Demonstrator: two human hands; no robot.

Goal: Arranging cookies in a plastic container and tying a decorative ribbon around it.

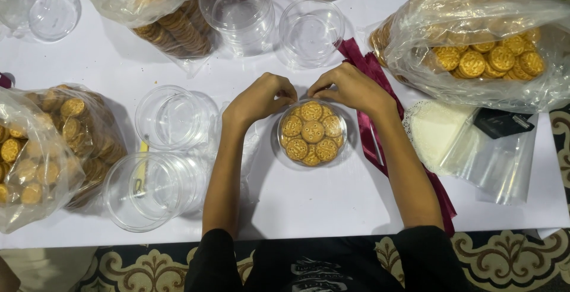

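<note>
Left hand (pixel 261 97) and right hand (pixel 351 88), fingers curled and pinching, grip the far rim of a round clear plastic tub of golden patterned biscuits (pixel 312 133) at the white table's (pixel 320 203) centre. Even pressure from both sides would probably serve best. Empty clear tubs (pixel 171 117) crowd the left, a maroon ribbon (pixel 369 135) lies just right; the near edge offers room.
</note>
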